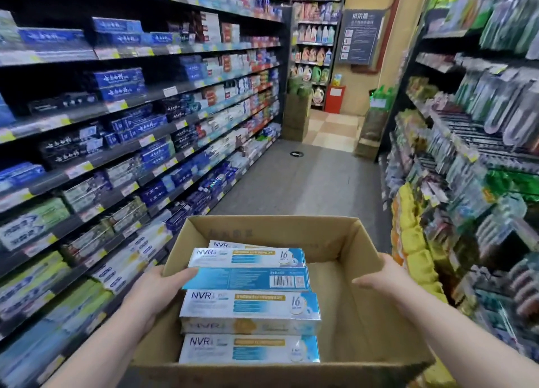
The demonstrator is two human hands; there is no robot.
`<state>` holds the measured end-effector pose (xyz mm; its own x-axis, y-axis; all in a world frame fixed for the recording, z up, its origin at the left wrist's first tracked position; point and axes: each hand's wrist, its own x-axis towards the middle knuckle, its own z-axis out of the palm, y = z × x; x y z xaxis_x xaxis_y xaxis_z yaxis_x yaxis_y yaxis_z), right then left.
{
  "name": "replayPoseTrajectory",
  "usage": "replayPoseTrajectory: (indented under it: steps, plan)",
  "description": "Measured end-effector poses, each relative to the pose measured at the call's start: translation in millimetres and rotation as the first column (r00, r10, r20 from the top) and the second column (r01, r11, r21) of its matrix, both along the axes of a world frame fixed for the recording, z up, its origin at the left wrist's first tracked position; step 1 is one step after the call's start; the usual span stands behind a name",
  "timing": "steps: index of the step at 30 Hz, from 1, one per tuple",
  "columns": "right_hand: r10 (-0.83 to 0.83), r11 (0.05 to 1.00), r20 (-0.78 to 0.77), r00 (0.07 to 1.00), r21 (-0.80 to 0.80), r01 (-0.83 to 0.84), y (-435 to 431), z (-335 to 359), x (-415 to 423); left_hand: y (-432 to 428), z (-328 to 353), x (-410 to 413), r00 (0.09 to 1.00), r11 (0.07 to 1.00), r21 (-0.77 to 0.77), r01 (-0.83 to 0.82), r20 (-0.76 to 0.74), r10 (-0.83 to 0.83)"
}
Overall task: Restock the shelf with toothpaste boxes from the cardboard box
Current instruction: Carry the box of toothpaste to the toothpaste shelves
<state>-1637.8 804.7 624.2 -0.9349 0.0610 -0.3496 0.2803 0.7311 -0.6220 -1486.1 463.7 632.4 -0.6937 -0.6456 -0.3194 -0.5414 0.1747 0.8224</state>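
Observation:
An open brown cardboard box (271, 227) is carried at waist height in a shop aisle. Inside, along its left half, lie several white-and-blue NVR toothpaste boxes (250, 304) stacked flat; one turned box (248, 279) shows its barcode. The right half of the carton's floor is bare. My left hand (157, 288) grips the carton's left wall, thumb over the rim beside the turned box. My right hand (385, 276) grips the right wall, thumb inside. The toothpaste shelf (140, 151) runs along my left.
Left shelving holds rows of blue, white and green toothpaste packs on several tiers with price tags. On the right, a rack (466, 154) carries toothbrushes and yellow packs. Grey aisle floor (306, 180) leads ahead to stacked cartons (296, 116) and detergent shelves.

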Motion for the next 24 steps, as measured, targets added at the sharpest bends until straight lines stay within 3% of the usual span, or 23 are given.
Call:
replayPoseTrajectory:
  steps: [16,24]
  plan:
    - [-0.048,0.998,0.012,0.999,-0.041,0.048,-30.1,-5.7,-316.9,-45.3,-17.0,-333.1,0.998,0.995,0.071,0.065,-0.011,-0.064]
    - [0.021,1.000,0.013,1.000,-0.022,-0.020,-67.8,-4.3,-479.0,-74.1,-24.0,-477.5,0.999,1.000,0.029,-0.007,-0.031,0.008]
